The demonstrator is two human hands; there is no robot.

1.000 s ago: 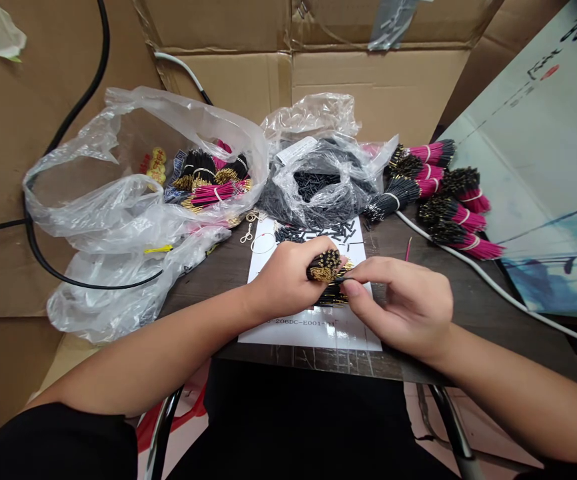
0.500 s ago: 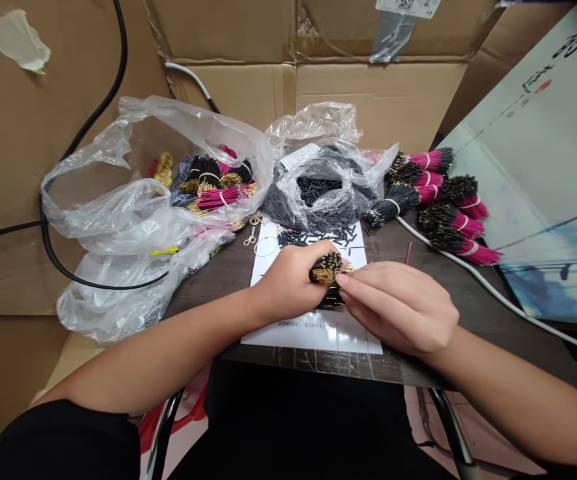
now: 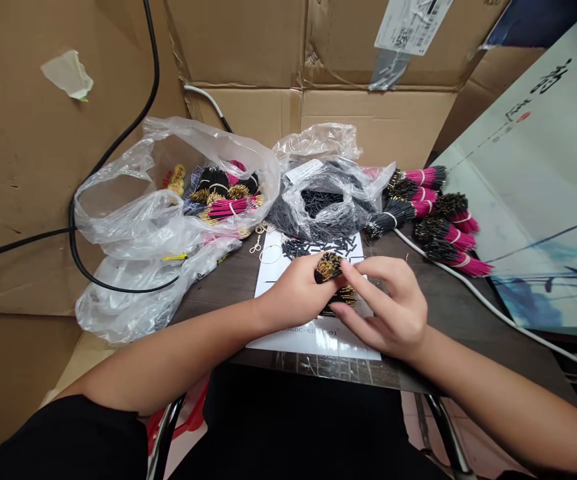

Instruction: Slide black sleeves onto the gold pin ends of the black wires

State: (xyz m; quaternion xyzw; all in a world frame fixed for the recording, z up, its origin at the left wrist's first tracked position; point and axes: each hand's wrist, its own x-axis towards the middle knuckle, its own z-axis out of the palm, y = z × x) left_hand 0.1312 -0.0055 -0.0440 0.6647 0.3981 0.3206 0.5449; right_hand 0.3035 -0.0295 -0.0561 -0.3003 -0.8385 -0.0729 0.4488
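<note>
Gripping a gold-tipped wire bundle [image 3: 328,268] in the left hand [image 3: 293,293], its long axis tilted up toward the open right hand [image 3: 388,310], whose fingers [image 3: 356,275] curve just beside it, above a white paper sheet [image 3: 313,340]; black sleeves [image 3: 318,248] lie beyond the hands, with banded pink-and-black bundles [image 3: 443,230] farther right.

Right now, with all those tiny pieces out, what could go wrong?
The short black tubes lie loose on the white paper sheet, right beside the right hand, so one bump might scatter them. The wire bundle in the left hand has many thin gold-tipped ends, which could bend or poke a finger if squeezed too hard.
</note>
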